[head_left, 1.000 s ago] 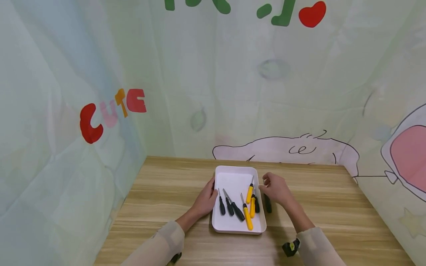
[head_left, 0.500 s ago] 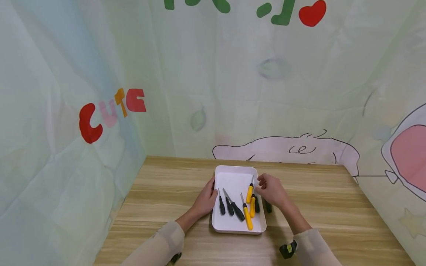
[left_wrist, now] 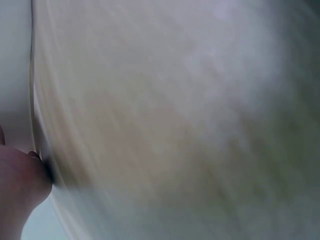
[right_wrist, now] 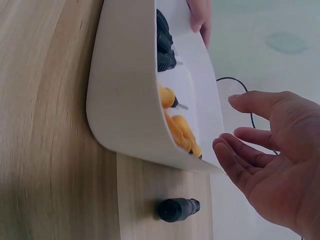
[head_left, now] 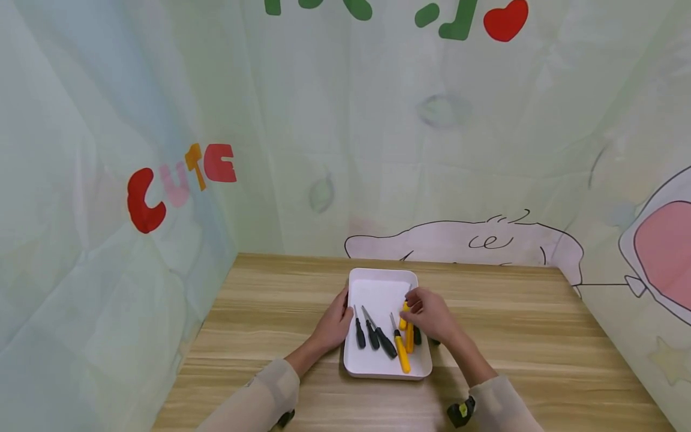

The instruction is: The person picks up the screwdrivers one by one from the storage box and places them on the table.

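My left hand (head_left: pixel 332 329) grips the left side of a white rectangular tray (head_left: pixel 378 288), thumb over the rim. Black-handled screwdrivers (head_left: pixel 385 345) lie on the tray's left half, shafts pointing away. Yellow-handled screwdrivers (head_left: pixel 402 355) lie on the right half, with another black handle (head_left: pixel 417 336) beside them. Over the tray's right rim hovers my right hand (head_left: pixel 434 315), its fingers loosely bent and holding nothing, partly covering the yellow handles in the head view. The right wrist view shows its thumb and fingertips apart from each other.
A black-handled tool (right_wrist: pixel 177 209) lies on the wooden table (head_left: pixel 270 294) just right of the tray, mostly hidden by my right hand in the head view. A printed cloth wall (head_left: pixel 378 180) stands behind the table. The left wrist view is mostly blurred.
My right hand has moved left from beside the tray to over its right side and the yellow-handled screwdrivers. The left hand and tray have stayed put.
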Motion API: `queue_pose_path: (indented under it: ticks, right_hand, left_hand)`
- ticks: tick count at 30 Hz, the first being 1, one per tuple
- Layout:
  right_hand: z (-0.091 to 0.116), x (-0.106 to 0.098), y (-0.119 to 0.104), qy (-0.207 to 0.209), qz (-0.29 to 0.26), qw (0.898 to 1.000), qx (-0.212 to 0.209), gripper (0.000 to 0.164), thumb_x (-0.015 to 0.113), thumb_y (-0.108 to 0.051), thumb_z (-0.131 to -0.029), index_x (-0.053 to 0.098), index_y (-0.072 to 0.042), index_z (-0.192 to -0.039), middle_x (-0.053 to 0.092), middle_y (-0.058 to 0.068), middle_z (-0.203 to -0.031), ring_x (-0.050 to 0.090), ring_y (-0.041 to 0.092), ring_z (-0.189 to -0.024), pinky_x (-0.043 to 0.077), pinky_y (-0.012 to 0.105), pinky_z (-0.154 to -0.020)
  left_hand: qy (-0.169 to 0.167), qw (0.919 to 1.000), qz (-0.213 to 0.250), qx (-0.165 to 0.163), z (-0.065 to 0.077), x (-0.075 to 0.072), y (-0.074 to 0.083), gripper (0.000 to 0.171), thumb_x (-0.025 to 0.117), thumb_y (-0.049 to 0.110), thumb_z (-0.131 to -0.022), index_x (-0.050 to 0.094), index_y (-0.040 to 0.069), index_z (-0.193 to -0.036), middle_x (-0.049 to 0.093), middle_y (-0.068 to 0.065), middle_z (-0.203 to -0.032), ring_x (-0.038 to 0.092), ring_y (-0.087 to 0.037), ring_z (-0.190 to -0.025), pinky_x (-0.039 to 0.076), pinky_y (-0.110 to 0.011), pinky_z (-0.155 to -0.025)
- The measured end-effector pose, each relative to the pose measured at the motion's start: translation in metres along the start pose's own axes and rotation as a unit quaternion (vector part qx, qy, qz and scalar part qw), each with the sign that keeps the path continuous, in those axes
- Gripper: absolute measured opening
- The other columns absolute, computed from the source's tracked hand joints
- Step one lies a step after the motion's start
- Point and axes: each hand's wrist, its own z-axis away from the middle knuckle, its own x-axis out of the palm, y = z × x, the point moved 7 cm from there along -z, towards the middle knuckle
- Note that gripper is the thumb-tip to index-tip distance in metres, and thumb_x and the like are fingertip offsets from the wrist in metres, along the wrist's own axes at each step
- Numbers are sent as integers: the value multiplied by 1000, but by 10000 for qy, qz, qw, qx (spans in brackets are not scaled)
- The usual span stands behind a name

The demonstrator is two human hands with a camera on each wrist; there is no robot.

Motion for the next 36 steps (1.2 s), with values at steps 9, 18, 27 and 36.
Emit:
queue_pose_path:
  ticks: [9, 18, 27, 36]
  right_hand:
    - [3, 13, -11, -426, -181, 9989, -92, 41, 84, -11, -91, 68, 1, -128, 69, 9, -113, 66, 21, -97, 63, 38, -84]
    - [5, 31, -22, -802, -40, 9962, -334, 38, 82, -10, -92, 69, -1, -127, 70, 7, -111, 65, 20, -97, 62, 38, -84]
    - [5, 48, -27, -1040, 160, 9919, -718, 37, 83, -8, -90, 69, 1, -124, 71, 9, -107, 67, 20, -93, 63, 41, -85]
    - [7, 57, -33, -1069, 540, 9895, -809, 31, 83, -8, -90, 71, -1, -118, 69, 5, -97, 63, 16, -84, 60, 37, -81]
  left_hand:
    - [60, 9999, 27, 97, -1, -1, 2, 57, 42, -3, -109, 24, -13, -161, 32, -32, -165, 34, -42, -153, 29, -55, -124]
    - [8, 10000, -21, -35, 0, 0, 0, 57, 42, -1, -109, 24, -13, -162, 31, -31, -166, 34, -41, -153, 29, -54, -124]
    - [72, 9999, -87, 19, -1, -2, 2, 57, 43, -1, -109, 26, -12, -161, 32, -31, -166, 34, -42, -153, 29, -55, -124]
    - [98, 9998, -52, 139, 0, -2, 3, 56, 44, -4, -107, 28, -15, -160, 34, -34, -163, 36, -45, -151, 30, -59, -123]
